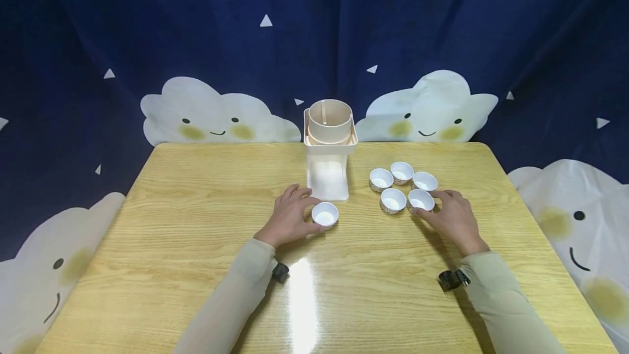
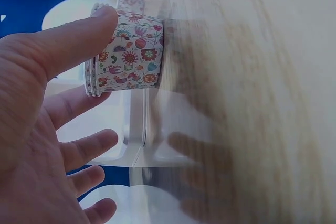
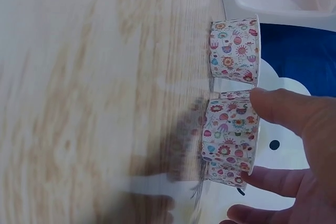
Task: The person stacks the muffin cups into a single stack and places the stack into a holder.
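My left hand (image 1: 291, 218) pinches a small paper baking cup (image 1: 325, 216) between thumb and index finger. It stands upright on the table before the cream stand. The left wrist view shows flowers printed on this cup (image 2: 134, 51) and layered edges at its rim; the other fingers are spread. On the right, my right hand (image 1: 454, 220) has its thumb and index finger at opposite sides of another baking cup's rim (image 1: 421, 201). This flower-printed cup (image 3: 230, 132) is the front right one of a cluster. White insides show in all the cups.
Several more baking cups, among them the front left one (image 1: 393, 201) and the back one (image 1: 402, 171), stand close around the right hand's cup. A cream stand (image 1: 326, 179) bearing a round open container (image 1: 330, 122) is at the wooden table's (image 1: 206, 190) back edge, before a curtain (image 1: 314, 31).
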### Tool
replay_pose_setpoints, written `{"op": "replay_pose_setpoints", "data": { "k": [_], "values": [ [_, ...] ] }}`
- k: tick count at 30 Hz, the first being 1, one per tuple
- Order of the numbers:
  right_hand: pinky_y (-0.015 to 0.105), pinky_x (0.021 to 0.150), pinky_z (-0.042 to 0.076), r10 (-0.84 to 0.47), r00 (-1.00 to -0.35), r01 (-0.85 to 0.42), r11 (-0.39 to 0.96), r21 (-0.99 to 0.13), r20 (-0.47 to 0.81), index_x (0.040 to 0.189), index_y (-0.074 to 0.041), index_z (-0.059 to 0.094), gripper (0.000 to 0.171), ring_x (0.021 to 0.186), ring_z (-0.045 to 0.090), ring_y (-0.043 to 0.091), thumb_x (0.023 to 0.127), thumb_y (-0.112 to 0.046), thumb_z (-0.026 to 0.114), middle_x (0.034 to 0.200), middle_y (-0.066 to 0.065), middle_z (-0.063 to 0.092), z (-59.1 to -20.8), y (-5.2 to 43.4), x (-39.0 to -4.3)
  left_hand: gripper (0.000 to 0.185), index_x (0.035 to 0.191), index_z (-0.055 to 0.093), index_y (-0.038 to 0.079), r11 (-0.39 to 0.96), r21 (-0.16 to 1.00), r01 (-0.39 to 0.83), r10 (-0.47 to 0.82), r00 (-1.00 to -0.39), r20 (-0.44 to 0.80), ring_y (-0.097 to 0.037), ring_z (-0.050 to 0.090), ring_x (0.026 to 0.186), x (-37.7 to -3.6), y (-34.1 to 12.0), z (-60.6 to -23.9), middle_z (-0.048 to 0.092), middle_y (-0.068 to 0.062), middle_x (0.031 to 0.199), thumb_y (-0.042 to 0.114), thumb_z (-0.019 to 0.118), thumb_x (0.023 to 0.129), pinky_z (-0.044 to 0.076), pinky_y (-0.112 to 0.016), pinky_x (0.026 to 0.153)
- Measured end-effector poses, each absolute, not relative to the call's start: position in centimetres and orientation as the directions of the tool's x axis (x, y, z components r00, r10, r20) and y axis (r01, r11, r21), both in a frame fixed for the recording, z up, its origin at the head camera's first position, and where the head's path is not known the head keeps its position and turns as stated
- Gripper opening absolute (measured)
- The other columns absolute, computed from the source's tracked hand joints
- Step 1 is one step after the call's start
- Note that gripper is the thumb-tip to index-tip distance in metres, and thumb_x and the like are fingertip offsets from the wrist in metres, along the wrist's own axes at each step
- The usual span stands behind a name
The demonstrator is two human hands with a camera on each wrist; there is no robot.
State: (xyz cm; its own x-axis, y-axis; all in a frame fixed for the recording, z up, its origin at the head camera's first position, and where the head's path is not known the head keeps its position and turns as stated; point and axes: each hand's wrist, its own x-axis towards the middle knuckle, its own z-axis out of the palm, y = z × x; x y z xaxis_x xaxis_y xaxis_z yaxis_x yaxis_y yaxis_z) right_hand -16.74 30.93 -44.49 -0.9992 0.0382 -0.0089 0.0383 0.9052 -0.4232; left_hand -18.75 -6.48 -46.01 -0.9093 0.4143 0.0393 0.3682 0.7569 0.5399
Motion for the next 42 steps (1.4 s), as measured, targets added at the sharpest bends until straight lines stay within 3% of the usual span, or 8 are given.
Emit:
{"op": "replay_pose_setpoints", "data": {
  "k": [21,32,42],
  "values": [
    [0.065,0.096,0.040,0.002,-0.999,-0.019,0.901,-0.434,0.048,0.122,0.014,0.055,0.067,0.119,0.045,0.057,0.086,-0.039,0.074,0.131,0.039,0.050,-42.8,30.8,-16.0,0.056,0.121,0.070,0.024,0.756,0.542,0.366,0.413,-0.910,0.039,-0.039,0.023,0.150,-18.8,-6.4,-45.9,0.048,-0.013,0.150,0.043,0.086,0.070,0.026,-0.064,0.114],
    [0.066,0.099,0.037,-0.018,-0.989,-0.084,0.887,-0.454,0.148,0.121,0.012,0.055,0.062,0.121,0.045,0.057,0.084,-0.033,0.076,0.134,0.038,0.049,-40.7,29.2,-15.3,0.057,0.121,0.069,0.022,0.750,0.558,0.354,0.410,-0.912,0.028,-0.039,0.021,0.150,-18.8,-6.4,-46.0,0.047,-0.014,0.151,0.041,0.087,0.071,0.026,-0.067,0.114],
    [0.062,0.101,0.037,-0.077,-0.963,-0.197,0.857,-0.476,0.259,0.117,0.010,0.058,0.054,0.121,0.049,0.052,0.080,-0.024,0.080,0.125,0.033,0.057,-39.8,26.7,-15.2,0.057,0.122,0.069,0.021,0.745,0.562,0.360,0.414,-0.910,0.035,-0.039,0.022,0.150,-18.7,-6.4,-46.0,0.048,-0.014,0.150,0.041,0.087,0.071,0.027,-0.067,0.113]
  ]
}}
